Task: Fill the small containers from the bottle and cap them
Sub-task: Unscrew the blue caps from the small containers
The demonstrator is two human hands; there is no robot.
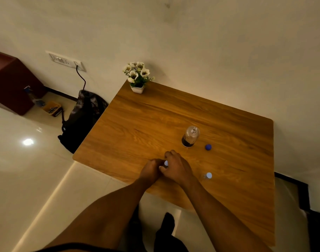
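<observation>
Hands meet over the near part of a wooden table (137, 113), both forearms reaching in from the bottom of the view. The left hand (151, 170) has its fingers curled in toward the right one, and the right hand (177, 168) arches over from the 3 o'clock side, its fingers bent down; between them shows a small white cap (166, 163), pinched by the fingertips of both hands, though the container beneath it is hidden by the fingers and I cannot tell how it is held. At about 4 o'clock from the hands, near the right wrist, a second small clear container (208, 175) with a pale cap on it stands on the table, apart from the hands. At 1 o'clock from the hands stands a clear plastic bottle (190, 136), upright, its mouth uncapped, with dark liquid filling only its lower part. Just beside the bottle at its 4 o'clock lies a blue bottle cap (208, 147), not touching it. At the table's far corner, toward 11 o'clock, a small white pot of white flowers (137, 77) sits against the wall. On the floor at the table's 9 o'clock side leans a dark backpack (82, 120), a black cable (82, 77) running up from it to a wall socket plate (66, 60).
</observation>
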